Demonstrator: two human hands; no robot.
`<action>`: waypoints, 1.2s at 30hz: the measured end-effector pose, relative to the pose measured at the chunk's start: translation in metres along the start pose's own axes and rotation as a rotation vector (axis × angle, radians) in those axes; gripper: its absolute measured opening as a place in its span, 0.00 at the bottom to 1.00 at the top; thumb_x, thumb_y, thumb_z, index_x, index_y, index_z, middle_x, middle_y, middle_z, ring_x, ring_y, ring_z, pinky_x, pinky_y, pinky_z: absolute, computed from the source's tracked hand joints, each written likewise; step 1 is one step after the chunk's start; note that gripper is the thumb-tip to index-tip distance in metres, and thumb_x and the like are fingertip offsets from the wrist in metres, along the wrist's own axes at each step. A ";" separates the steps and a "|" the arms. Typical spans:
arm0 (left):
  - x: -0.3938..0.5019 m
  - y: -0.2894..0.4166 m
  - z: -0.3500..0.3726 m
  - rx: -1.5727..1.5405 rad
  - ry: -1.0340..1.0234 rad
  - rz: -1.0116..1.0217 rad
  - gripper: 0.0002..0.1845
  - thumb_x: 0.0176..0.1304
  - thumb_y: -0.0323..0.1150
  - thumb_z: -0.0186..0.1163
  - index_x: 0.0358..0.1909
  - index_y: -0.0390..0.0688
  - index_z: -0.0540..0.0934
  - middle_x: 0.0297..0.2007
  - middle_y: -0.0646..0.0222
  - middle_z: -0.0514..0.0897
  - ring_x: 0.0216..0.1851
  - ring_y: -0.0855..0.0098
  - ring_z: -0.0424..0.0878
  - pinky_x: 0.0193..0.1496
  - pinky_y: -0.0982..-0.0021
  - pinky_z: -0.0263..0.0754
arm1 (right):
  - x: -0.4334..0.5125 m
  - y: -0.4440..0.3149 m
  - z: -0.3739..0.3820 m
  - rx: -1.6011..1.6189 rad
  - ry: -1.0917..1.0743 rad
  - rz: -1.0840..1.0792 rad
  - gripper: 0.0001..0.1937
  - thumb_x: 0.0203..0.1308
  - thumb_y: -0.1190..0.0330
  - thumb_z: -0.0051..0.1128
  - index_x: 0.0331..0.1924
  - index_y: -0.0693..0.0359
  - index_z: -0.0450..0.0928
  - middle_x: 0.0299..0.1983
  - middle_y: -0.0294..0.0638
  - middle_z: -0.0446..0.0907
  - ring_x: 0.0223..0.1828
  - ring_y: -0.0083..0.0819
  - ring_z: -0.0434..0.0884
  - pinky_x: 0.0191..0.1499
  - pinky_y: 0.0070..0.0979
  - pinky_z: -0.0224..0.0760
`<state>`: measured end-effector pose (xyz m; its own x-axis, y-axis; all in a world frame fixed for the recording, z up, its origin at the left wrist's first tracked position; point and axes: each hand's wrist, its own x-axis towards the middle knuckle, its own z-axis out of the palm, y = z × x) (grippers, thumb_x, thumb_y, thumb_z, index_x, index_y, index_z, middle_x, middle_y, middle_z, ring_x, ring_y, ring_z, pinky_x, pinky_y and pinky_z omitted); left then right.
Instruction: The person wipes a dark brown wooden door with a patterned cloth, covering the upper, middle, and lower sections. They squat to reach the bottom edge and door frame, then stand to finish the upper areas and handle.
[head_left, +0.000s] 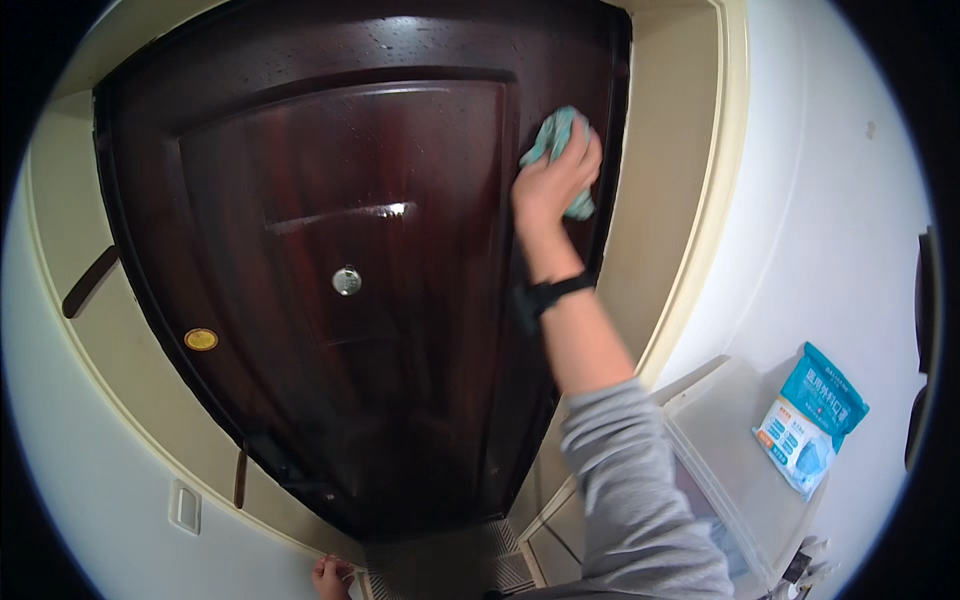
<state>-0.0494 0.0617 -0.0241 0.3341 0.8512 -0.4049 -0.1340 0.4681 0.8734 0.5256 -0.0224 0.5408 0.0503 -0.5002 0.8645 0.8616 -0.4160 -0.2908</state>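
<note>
My right hand (559, 180) grips a crumpled green cloth (556, 133) against the upper right of a dark reddish-brown panelled door (420, 300). The cloth lies on the flat border between the raised centre panel and the door's right edge. Small droplets or specks dot the top of the door. Low at the bottom edge, my left hand (332, 577) is partly in view beside the foot of the cream door frame (289, 529). Its fingers are curled, and whether they hold anything is unclear.
A round peephole (346, 280) and a yellow oval sticker (201, 339) sit on the door. On the right, a translucent plastic box (739, 420) carries a teal-and-white packet of masks (810, 420). A light switch (185, 507) is on the left wall. Patterned flooring (514, 562) shows below.
</note>
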 end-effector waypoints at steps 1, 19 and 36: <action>-0.002 -0.003 -0.005 -0.012 -0.023 0.007 0.14 0.75 0.44 0.63 0.52 0.47 0.83 0.37 0.69 0.87 0.39 0.70 0.85 0.43 0.63 0.80 | 0.039 0.005 0.009 0.006 -0.033 -0.107 0.37 0.52 0.86 0.59 0.71 0.59 0.71 0.69 0.57 0.70 0.72 0.60 0.66 0.75 0.50 0.57; -0.003 0.005 0.013 0.138 -0.112 0.067 0.15 0.77 0.45 0.61 0.47 0.43 0.81 0.38 0.69 0.79 0.38 0.73 0.77 0.41 0.65 0.77 | -0.025 0.079 -0.081 -0.446 -0.287 -0.485 0.25 0.66 0.81 0.51 0.68 0.68 0.74 0.65 0.54 0.77 0.69 0.54 0.74 0.74 0.50 0.65; -0.009 0.019 -0.014 -0.090 0.116 0.015 0.15 0.76 0.47 0.61 0.50 0.46 0.83 0.40 0.70 0.85 0.43 0.69 0.84 0.48 0.58 0.76 | 0.168 0.021 0.008 -0.733 -0.243 -0.417 0.10 0.69 0.69 0.57 0.51 0.58 0.79 0.45 0.44 0.80 0.46 0.43 0.87 0.41 0.38 0.86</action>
<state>-0.0685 0.0663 -0.0073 0.2224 0.8777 -0.4246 -0.2235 0.4698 0.8540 0.5560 -0.1089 0.6833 -0.0186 -0.0580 0.9981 0.2968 -0.9536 -0.0499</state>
